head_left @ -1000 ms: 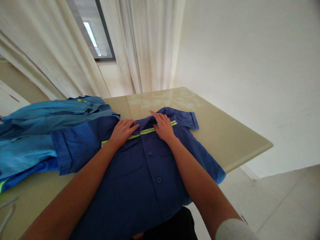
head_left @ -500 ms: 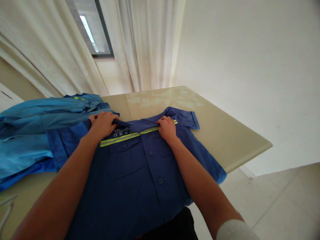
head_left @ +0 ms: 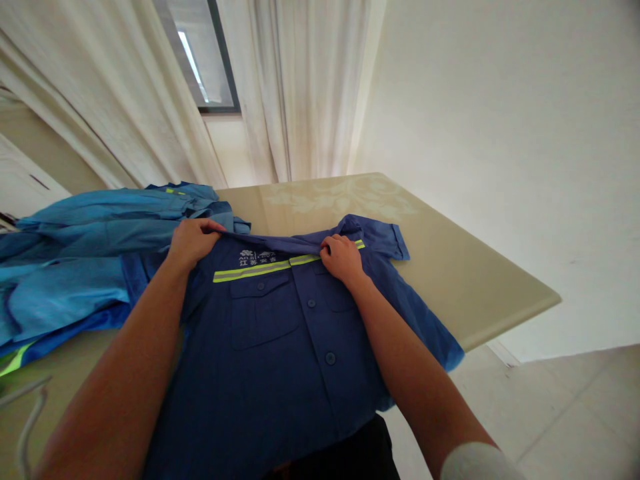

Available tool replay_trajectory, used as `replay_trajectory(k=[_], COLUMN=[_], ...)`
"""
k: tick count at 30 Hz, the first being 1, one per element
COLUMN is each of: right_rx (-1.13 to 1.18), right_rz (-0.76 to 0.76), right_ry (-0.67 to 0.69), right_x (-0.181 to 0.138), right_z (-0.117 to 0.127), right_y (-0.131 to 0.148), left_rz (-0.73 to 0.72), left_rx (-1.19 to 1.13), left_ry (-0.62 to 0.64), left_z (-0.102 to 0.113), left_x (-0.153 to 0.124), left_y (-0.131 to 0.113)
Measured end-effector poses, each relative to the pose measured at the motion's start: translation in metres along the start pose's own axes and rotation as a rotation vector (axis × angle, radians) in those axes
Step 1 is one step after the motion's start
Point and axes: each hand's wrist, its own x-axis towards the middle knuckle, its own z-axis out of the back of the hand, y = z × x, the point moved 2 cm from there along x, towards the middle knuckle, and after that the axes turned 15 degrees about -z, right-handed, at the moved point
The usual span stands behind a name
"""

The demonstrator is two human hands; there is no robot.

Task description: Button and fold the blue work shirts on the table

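One navy shirt (head_left: 265,373) lies front side up on the worktop (head_left: 470,293), beside a heap of light-blue garments (head_left: 110,220). Left hand (head_left: 193,241): grip pinched on the shirt's upper edge, near the shoulder. Right hand (head_left: 343,259): grip curled around cloth at the same edge, next to the reflective stripe (head_left: 250,272). Status, as judged from the layout: the lower front is spread almost smooth, with the chest pocket (head_left: 263,319) and two buttons (head_left: 330,359) exposed and the visible part of the front placket lying together. White print (head_left: 256,259) shows above the stripe. The upper section appears unfinished: cloth between the hands forms a loose fold, and neither grip is released. The sleeve (head_left: 383,239) at the far right extends outward on the worktop; the opposite sleeve (head_left: 137,270) is partly hidden behind the left forearm, so its condition cannot be confirmed. No fold across the shirt's lower body is visible.
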Motion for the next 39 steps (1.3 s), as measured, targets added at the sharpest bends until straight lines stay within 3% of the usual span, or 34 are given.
replay_trajectory(k=[5, 8, 11, 13, 16, 18, 22, 26, 33, 39], right_rx=[0.005, 0.016, 0.004, -0.005, -0.013, -0.018, -0.031, -0.058, -0.073, -0.094], right_rz=[0.013, 0.025, 0.023, 0.013, 0.011, -0.006, -0.196, -0.357, -0.378, -0.319], right_ry=[-0.05, -0.066, -0.019, 0.013, 0.042, 0.02, -0.13, -0.166, -0.06, 0.043], right_x=[-0.003, -0.003, -0.003, -0.002, -0.003, -0.002, 0.002, 0.006, 0.013, 0.039], right_z=[0.0, -0.004, -0.011, -0.015, -0.016, -0.014, -0.007, -0.006, -0.007, 0.001], right_y=[-0.001, -0.004, -0.007, -0.007, -0.009, -0.012, -0.028, -0.044, -0.046, -0.057], left_rz=[0.115, 0.084, -0.097, -0.297, -0.613, -0.715, -0.701, -0.677, -0.672, -0.677], left_rx=[-0.083, -0.026, 0.197, 0.213, 0.061, 0.066, 0.139, 0.142, 0.126, 0.108], left_ry=[-0.073, -0.028, -0.042, -0.065, 0.074, 0.148, 0.254, 0.284, 0.248, 0.217], left_z=[-0.01, -0.009, -0.006, -0.014, -0.051, -0.08, -0.119, -0.124, -0.123, -0.123], left_x=[-0.006, -0.006, -0.006, -0.009, -0.023, -0.037, -0.057, -0.057, -0.055, -0.056], left_y=[0.004, -0.001, -0.025, -0.053, -0.095, -0.111, -0.11, -0.099, -0.101, -0.099])
